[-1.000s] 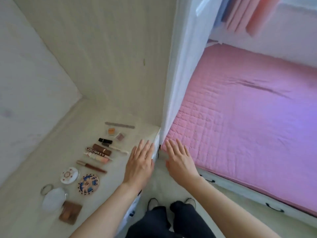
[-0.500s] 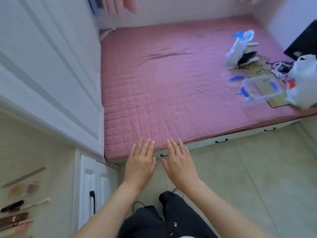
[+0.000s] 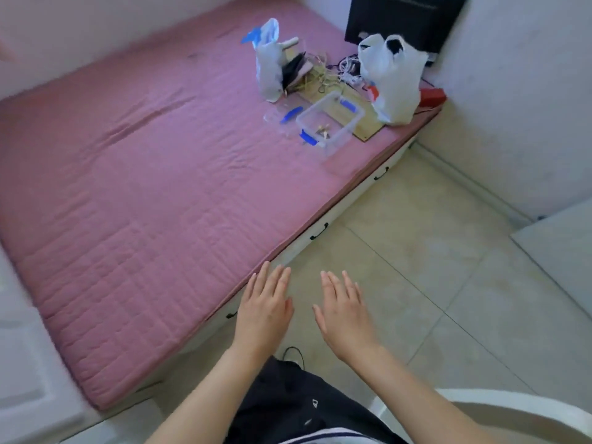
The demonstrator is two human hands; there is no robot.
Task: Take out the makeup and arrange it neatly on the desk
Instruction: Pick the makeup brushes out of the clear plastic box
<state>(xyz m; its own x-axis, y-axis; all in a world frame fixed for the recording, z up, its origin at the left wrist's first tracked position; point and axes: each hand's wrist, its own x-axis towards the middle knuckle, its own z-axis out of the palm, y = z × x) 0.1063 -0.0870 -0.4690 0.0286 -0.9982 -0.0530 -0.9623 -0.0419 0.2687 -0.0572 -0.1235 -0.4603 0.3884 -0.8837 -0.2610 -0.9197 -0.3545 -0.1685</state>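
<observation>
My left hand (image 3: 264,307) and my right hand (image 3: 344,312) hover side by side in front of me, palms down, fingers straight, holding nothing. They are over the floor by the edge of the pink mattress (image 3: 144,187). A clear plastic box with blue clips (image 3: 330,123) sits on the far right part of the mattress, with small items inside. Its clear lid (image 3: 282,116) lies just left of it. The desk and the laid-out makeup are out of view.
Two white plastic bags (image 3: 392,78) (image 3: 267,59), a tangle of cords (image 3: 323,75) and a black bag (image 3: 407,20) crowd the bed's far right corner. Beige tiled floor (image 3: 432,251) spreads to the right. A white chair rim (image 3: 519,408) curves at lower right. White cabinet panel (image 3: 28,363) at left.
The view has swung right, from the desk with the lined-up makeup to the bed and floor. Both hands stay flat, open and side by side.
</observation>
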